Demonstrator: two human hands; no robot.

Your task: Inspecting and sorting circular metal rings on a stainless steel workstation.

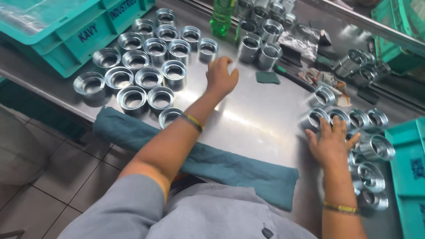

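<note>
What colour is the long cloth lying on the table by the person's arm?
The cloth is dark teal, a blue-green. The head view shows it along the table's near edge.

Steel table [261,119] carries a long teal cloth [230,166] folded along its near edge, and a small dark green pad [267,77] lies flat near the middle. A green plastic bottle [222,17] stands upright at the far edge, with crumpled foil wrap [297,42] just right of it. Teal plastic crates: one at far left [66,31], one at far right [398,44], one at the near right edge [411,172]; grey tiled floor [57,177] shows lower left.
</note>
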